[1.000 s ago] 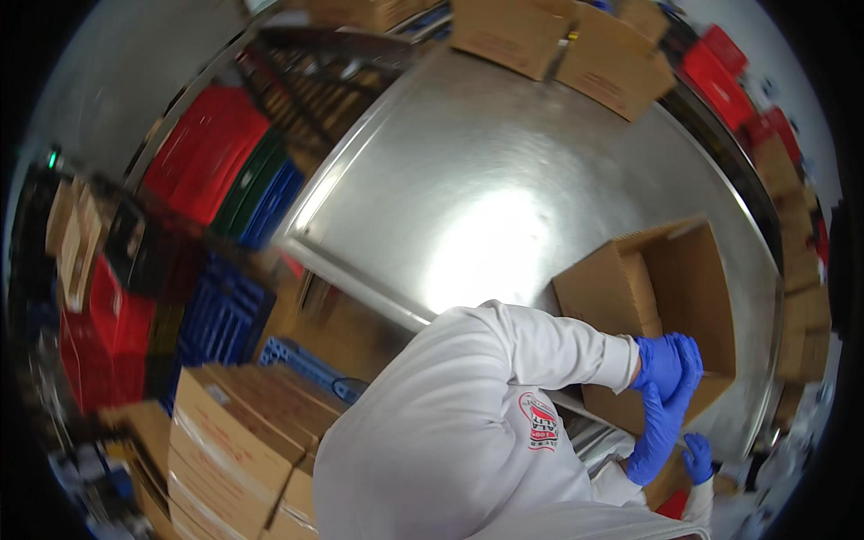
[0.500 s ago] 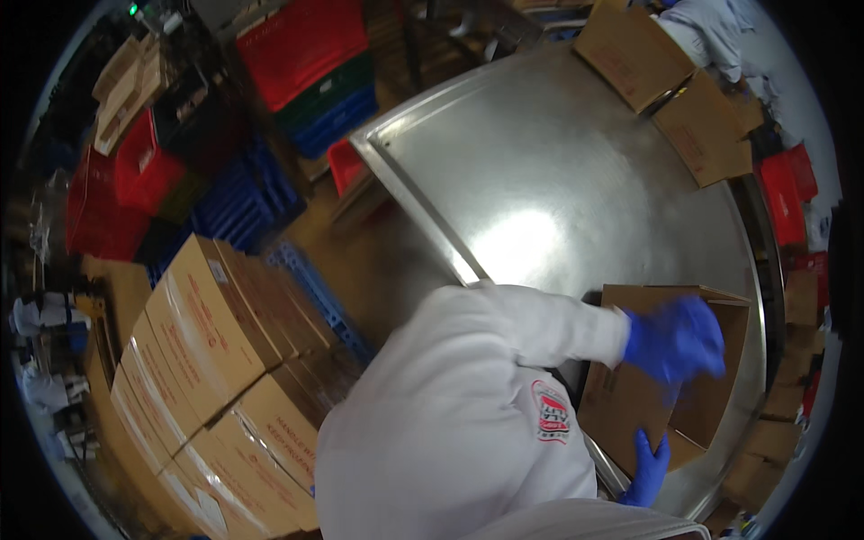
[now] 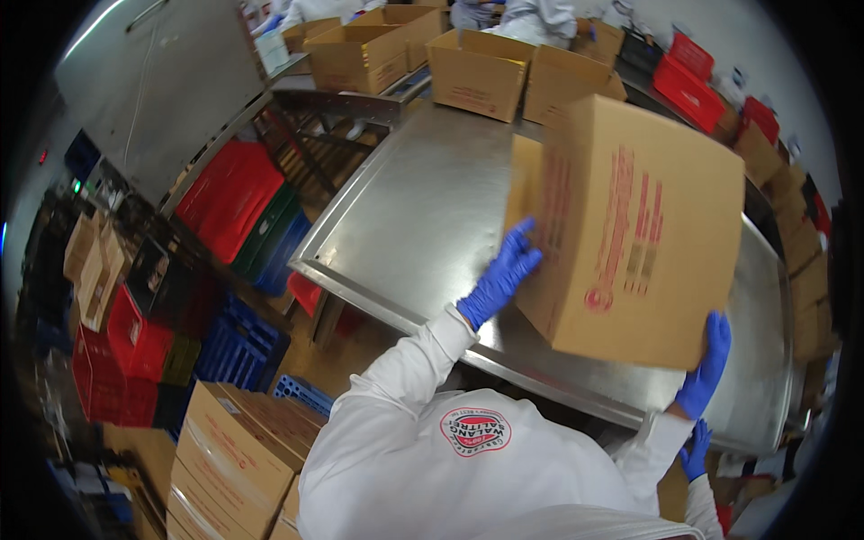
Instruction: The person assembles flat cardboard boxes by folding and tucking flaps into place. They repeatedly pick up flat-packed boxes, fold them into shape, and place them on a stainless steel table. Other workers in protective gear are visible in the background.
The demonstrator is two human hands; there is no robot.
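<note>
A brown cardboard box (image 3: 666, 243) with red print is tilted up over the steel table, in front of me and to the right. An open flap (image 3: 525, 180) shows at its left side. My right hand (image 3: 706, 369), in a blue glove, grips its lower right corner. Beside the box's left side is my left hand (image 3: 499, 279), also gloved in blue, with its fingers stretched out and apart; whether they touch the cardboard I cannot tell. The inside of the box is hidden from me.
Bare steel shows on the table (image 3: 405, 207). Open cartons (image 3: 477, 76) line its far end, with co-workers behind. Stacked closed cartons (image 3: 234, 459) stand at lower left, near red crates (image 3: 229, 198). Another person's gloved hand (image 3: 695, 450) is close to my right forearm.
The box has been raised and turned, so its printed side now faces me. My left hand has moved from above it to its left side. The view has swung, showing more of the far end.
</note>
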